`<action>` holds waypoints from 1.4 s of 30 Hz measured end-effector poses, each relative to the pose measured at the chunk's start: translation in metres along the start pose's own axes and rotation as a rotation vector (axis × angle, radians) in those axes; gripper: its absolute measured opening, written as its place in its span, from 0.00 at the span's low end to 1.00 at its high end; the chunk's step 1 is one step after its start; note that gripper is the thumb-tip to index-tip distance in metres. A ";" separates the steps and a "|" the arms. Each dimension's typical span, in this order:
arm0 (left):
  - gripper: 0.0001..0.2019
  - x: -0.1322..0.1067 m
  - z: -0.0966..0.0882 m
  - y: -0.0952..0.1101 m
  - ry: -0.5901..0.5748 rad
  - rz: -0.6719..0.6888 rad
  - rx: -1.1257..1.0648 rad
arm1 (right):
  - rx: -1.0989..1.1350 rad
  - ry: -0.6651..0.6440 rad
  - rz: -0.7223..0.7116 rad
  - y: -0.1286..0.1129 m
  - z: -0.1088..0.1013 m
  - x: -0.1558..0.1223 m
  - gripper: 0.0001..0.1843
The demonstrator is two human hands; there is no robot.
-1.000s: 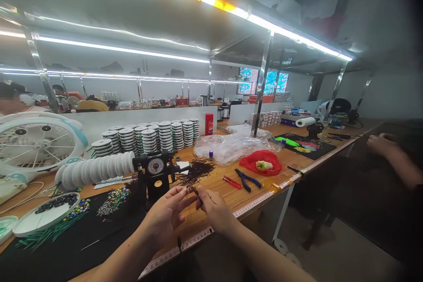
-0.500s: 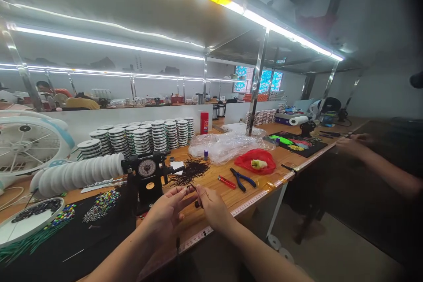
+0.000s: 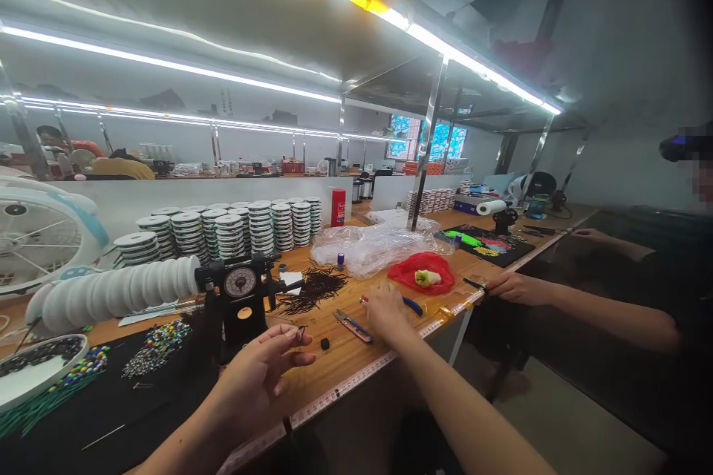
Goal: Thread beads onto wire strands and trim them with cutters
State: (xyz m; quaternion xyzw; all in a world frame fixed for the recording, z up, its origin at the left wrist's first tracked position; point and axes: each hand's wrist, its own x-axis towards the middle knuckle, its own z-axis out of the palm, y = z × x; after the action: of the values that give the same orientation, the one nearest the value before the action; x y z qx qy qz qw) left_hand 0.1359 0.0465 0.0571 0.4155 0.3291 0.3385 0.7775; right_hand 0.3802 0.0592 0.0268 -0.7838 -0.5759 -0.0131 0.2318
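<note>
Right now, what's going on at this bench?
A person is working with small parts at a wooden bench. Their left hand pinches a thin dark wire. The right hand lies over the blue-handled pliers; whether it grips them is hidden. Snips and a black bead lie between the hands. A co-worker's hand rests at the bench edge.

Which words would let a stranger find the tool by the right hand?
On the wooden bench, find the red bag near the front edge. Just left of it, partly under the right hand, lie the pliers, the only tool with blue handles.
</note>
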 end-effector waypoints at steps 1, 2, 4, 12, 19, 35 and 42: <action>0.08 -0.003 -0.002 0.001 -0.015 0.009 -0.006 | 0.007 -0.010 0.016 0.003 -0.004 0.005 0.08; 0.08 -0.006 -0.003 0.003 -0.028 0.014 -0.010 | 0.027 -0.022 0.021 0.004 -0.008 0.008 0.07; 0.08 -0.012 -0.005 0.005 -0.037 0.022 -0.006 | 0.101 -0.042 -0.009 -0.001 -0.012 0.005 0.05; 0.13 -0.008 -0.006 0.001 -0.065 0.045 0.012 | 1.225 -0.432 -0.049 -0.065 0.000 -0.067 0.24; 0.10 -0.010 0.003 -0.006 -0.103 0.011 0.015 | 1.548 -0.560 0.339 -0.088 0.011 -0.076 0.29; 0.09 -0.008 0.003 -0.010 -0.088 0.003 0.066 | 1.639 -0.367 0.431 -0.097 0.023 -0.079 0.16; 0.09 -0.007 0.004 -0.010 -0.098 0.008 0.063 | 1.621 -0.376 0.428 -0.099 0.021 -0.080 0.18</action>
State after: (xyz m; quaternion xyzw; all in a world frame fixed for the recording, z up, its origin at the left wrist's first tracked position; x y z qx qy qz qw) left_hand 0.1375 0.0355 0.0517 0.4573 0.2993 0.3105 0.7778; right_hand 0.2587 0.0183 0.0200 -0.4569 -0.2761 0.5765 0.6186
